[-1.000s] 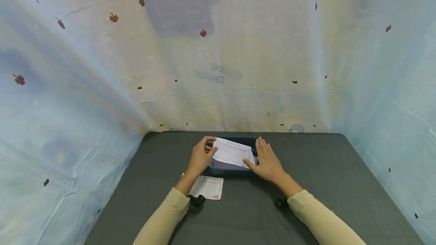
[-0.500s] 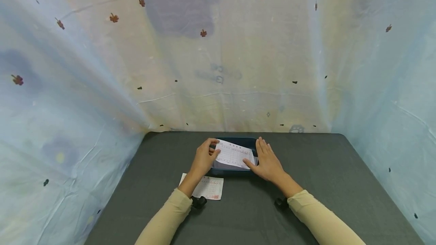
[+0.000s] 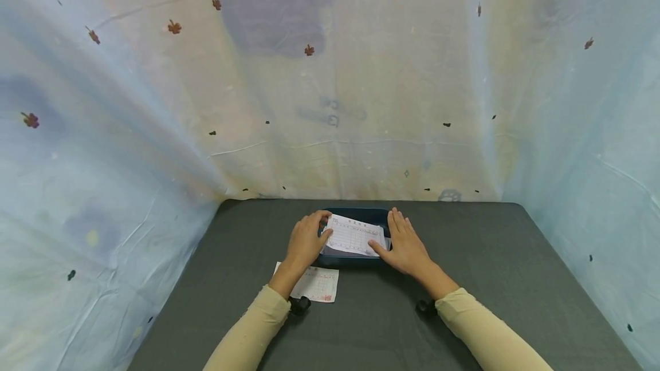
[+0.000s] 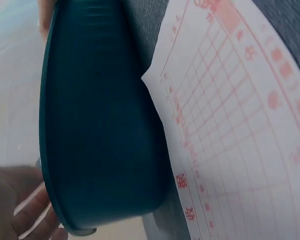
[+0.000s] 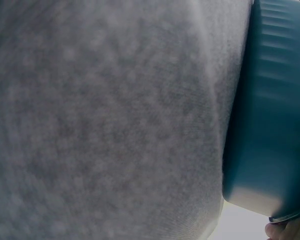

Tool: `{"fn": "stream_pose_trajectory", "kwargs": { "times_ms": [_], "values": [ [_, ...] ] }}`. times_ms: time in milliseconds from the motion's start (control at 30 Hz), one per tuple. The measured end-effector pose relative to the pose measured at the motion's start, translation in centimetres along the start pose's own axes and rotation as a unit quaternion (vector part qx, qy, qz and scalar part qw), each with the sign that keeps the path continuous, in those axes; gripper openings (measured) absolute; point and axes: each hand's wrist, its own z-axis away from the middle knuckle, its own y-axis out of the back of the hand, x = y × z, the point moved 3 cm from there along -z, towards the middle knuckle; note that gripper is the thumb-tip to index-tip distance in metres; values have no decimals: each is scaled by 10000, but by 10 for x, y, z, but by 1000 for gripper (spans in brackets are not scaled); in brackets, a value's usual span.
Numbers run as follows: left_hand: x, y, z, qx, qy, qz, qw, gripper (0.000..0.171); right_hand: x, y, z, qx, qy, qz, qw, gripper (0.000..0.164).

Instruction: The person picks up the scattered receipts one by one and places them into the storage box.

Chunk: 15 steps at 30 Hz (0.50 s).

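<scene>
In the head view, a printed paper form point(image 3: 354, 235) with red and dark table lines lies slightly tilted over other sheets in a dark blue plastic bin point(image 3: 344, 260). My left hand point(image 3: 305, 239) is at the bin's left end, thumb and bent index finger touching the form's left edge. The left wrist view shows those fingers close to the rim. With fingers straight and together, my right hand point(image 3: 407, 245) stands against the bin's right end, its thumb resting on the form's right edge. How far the left fingertips reach under the paper is hidden.
A second printed form point(image 3: 317, 285) lies on the dark grey table point(image 3: 361, 325) in front of the bin, partly hidden by my left forearm. A pale patterned curtain point(image 3: 361, 102) hangs behind the table and along both sides.
My left hand has shifted slightly right. The upper form has moved a little right and sits lower in the bin. My right hand has stayed in place.
</scene>
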Motion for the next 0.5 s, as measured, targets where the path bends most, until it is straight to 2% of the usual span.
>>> {"fn": "stream_pose_trajectory", "kwargs": {
  "times_ms": [200,367,500],
  "values": [
    [-10,6,2,-21,17,109,9999,45,1,1,0,44,73,24,10000,109],
    [-26,19,7,36,184,283,9994,40,1,1,1,34,91,-118,9999,108],
    [-39,30,11,-40,361,451,9983,35,0,2,1,66,99,-118,9999,107]
  ]
}}
